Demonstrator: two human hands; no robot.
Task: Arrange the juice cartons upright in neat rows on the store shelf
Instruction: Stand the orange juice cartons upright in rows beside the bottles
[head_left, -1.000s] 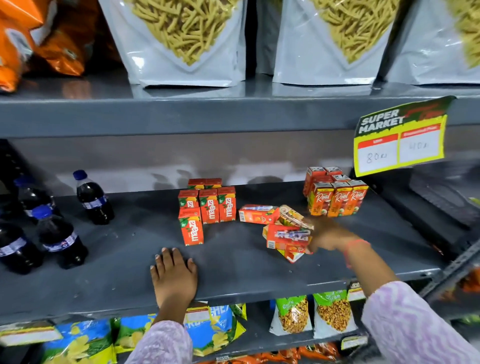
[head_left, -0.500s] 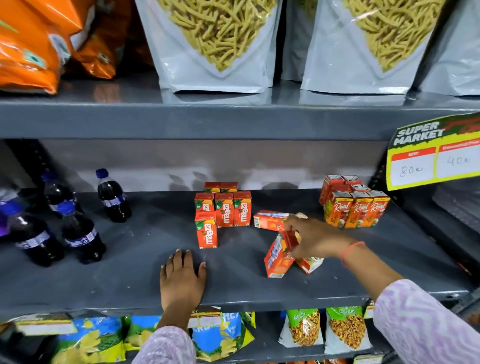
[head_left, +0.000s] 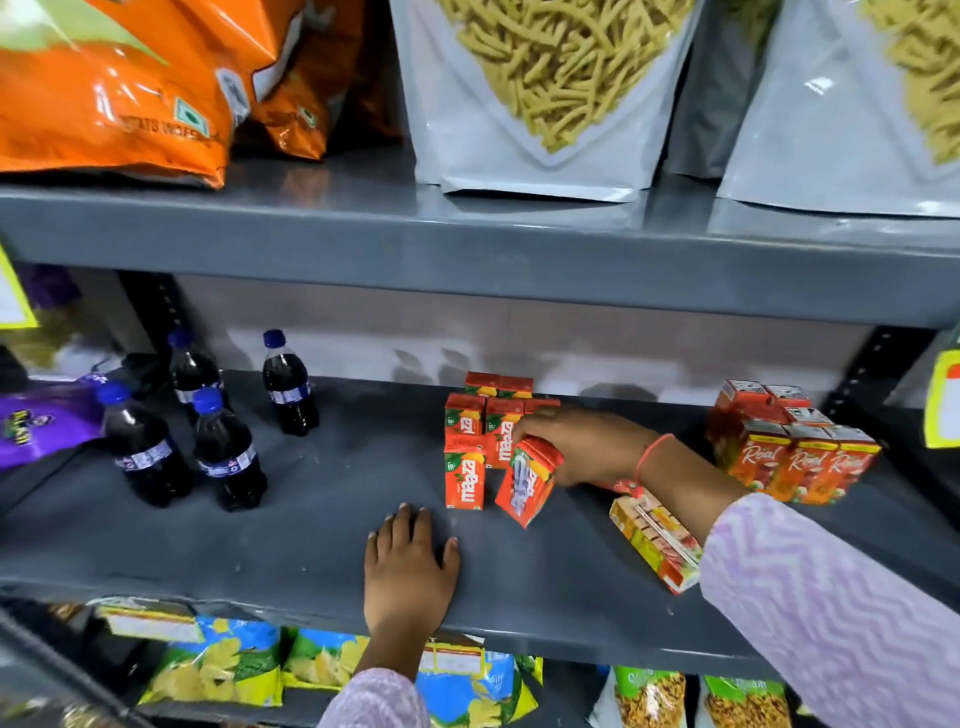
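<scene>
Small orange-red Maaza juice cartons (head_left: 464, 480) stand upright in short rows near the middle of the grey shelf (head_left: 311, 519). My right hand (head_left: 587, 444) grips one tilted Maaza carton (head_left: 525, 483) by its top, just right of the front upright carton, its lower corner near the shelf. Another carton (head_left: 655, 543) lies flat to the right, partly under my right forearm. My left hand (head_left: 410, 566) rests flat, palm down, on the shelf's front edge and holds nothing.
A block of upright Real juice cartons (head_left: 800, 452) stands at the right. Several dark cola bottles (head_left: 223, 452) stand at the left, beside a purple bag (head_left: 36, 421). Snack bags fill the shelf above and the one below. A price tag (head_left: 943, 400) hangs at the right edge.
My right hand has lifted one carton out of the fallen pile and carried it left toward the upright Maaza rows. The view has shifted left. My left hand has stayed flat on the shelf.
</scene>
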